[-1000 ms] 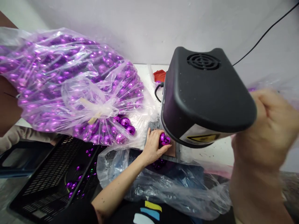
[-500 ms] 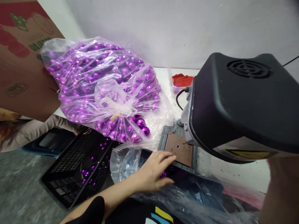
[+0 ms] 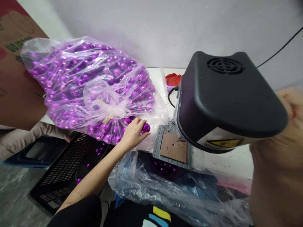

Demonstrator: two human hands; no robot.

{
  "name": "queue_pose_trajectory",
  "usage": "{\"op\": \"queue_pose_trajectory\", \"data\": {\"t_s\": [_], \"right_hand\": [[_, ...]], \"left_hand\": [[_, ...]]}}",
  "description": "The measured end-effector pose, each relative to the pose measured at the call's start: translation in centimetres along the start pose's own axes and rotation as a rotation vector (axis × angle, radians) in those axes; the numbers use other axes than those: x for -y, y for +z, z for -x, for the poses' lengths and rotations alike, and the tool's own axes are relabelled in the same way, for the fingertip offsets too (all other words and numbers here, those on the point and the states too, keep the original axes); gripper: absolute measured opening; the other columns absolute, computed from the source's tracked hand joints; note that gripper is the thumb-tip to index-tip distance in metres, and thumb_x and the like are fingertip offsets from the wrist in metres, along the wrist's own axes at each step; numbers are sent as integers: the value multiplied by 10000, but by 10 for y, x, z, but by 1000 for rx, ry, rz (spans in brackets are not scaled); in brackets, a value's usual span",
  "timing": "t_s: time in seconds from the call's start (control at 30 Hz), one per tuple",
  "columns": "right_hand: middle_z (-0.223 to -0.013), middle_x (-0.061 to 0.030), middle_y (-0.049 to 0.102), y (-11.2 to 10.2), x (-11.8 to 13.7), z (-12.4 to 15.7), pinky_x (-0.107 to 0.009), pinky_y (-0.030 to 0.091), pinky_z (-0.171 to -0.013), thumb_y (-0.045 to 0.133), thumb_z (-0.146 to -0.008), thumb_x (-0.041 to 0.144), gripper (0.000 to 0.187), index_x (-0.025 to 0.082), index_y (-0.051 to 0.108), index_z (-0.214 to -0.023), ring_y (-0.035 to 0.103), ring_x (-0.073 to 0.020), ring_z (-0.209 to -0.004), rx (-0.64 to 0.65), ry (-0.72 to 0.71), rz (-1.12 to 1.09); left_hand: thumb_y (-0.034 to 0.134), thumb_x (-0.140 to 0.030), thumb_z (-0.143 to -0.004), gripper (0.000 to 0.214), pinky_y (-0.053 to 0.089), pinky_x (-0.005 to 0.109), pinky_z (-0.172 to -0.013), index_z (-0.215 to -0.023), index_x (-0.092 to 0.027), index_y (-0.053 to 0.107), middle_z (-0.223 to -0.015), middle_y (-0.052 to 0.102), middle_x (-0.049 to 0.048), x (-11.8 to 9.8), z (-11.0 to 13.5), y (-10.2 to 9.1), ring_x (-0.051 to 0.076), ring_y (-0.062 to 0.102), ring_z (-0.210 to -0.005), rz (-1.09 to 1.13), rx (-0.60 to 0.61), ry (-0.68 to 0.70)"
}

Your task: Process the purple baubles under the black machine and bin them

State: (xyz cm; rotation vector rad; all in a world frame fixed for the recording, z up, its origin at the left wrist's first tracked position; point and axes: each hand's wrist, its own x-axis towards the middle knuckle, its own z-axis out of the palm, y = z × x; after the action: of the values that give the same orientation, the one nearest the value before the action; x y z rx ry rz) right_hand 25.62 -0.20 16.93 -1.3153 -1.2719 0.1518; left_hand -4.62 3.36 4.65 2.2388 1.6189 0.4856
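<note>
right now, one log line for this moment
left hand: on purple ball at bag mouth | right hand: raised, blurred | plate: bare

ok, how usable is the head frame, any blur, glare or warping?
Head view: wide-angle warp, the machine head bulges toward the lens; right hand is close, blurred and oversized at the edge, grip unreadable; glare speckles the bag of purple balls; left hand, at a ball by the bag, is fairly sharp; light is soft, even, with faint shadows.

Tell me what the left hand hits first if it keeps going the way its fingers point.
The left hand already touches a purple ball at the clear bag's open edge; beyond, probably the bag's plastic.
</note>
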Motion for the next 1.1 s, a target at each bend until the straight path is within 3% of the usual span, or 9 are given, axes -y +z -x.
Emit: {"op": "queue_pose_trajectory", "data": {"t_s": [0.07, 0.17, 0.27, 0.43, 0.6, 0.7, 0.83, 0.97, 1.1], "right_hand": [[-584, 17, 335, 1, 2, -1, -144, 213, -485, 607, -873, 462, 422, 87, 556, -687, 315, 19, -571, -23, -2, -33], [-597, 11, 352, 2, 0, -4, -131, 234, -499, 613, -866, 479, 450, 79, 550, -670, 329, 19, -594, -32, -33, -51], [-596, 10, 356, 3, -1, -4, -128, 243, -510, 603, -870, 497, 467, 80, 542, -668, 331, 17, -601, -42, -29, -49], [-572, 20, 317, 2, 1, -4, -134, 213, -506, 606, -867, 504, 463, 84, 547, -682, 292, 16, -578, -20, -9, -30], [-578, 20, 330, 3, 4, -3, -136, 224, -522, 589, -872, 513, 477, 86, 520, -670, 308, 19, -582, -33, 9, -31], [-583, 23, 332, 4, 4, -2, -138, 225, -532, 597, -874, 468, 422, 91, 529, -697, 312, 21, -583, -22, 23, -30], [-601, 12, 339, 3, 4, -2, -139, 220, -528, 599, -872, 486, 442, 87, 538, -692, 311, 15, -605, -29, -6, -11], [-618, 5, 357, 2, 4, -3, -136, 217, -527, 591, -870, 532, 484, 85, 551, -689, 312, 12, -624, -40, -10, 12], [-646, 1, 361, 2, 5, -2, -129, 233, -541, 601, -869, 517, 471, 81, 553, -699, 325, 16, -645, -31, -1, -8]], "left_hand": [[705, -405, -870, 466, 503, 367, -851, -1274, -195, 605, -1166, 612, 102, -5, 6, -2, 228, 601, -992, 528, -26, -99], [684, -445, -880, 431, 532, 282, -711, -1211, -173, 637, -1065, 661, 90, -18, 16, 10, 176, 642, -863, 1304, 172, -269], [764, -440, -815, 452, 564, 279, -694, -1131, -134, 660, -1011, 700, 106, -31, 22, 35, 200, 697, -857, 1613, 342, -363], [797, -488, -770, 510, 577, 304, -745, -1123, -142, 670, -1047, 724, 100, -43, 20, 70, 220, 705, -899, 1469, 283, -355], [710, -460, -865, 509, 474, 398, -1049, -1284, -181, 634, -1288, 664, 115, -53, 23, 86, 268, 622, -1167, 1025, 81, -88], [670, -410, -905, 526, 439, 444, -1098, -1376, -201, 565, -1341, 622, 126, -59, 23, 94, 278, 586, -1225, 839, 49, 60], [655, -383, -913, 497, 439, 474, -1094, -1359, -193, 543, -1353, 597, 129, -65, 21, 100, 285, 552, -1248, 701, 24, 164], [646, -369, -917, 389, 450, 461, -1077, -1263, -203, 582, -1282, 636, 106, -68, 19, 97, 274, 572, -1195, 623, 101, 215], [718, -415, -863, 437, 420, 499, -1092, -1220, -197, 594, -1265, 632, 117, -71, 17, 97, 309, 544, -1222, 559, 79, 173]]}}
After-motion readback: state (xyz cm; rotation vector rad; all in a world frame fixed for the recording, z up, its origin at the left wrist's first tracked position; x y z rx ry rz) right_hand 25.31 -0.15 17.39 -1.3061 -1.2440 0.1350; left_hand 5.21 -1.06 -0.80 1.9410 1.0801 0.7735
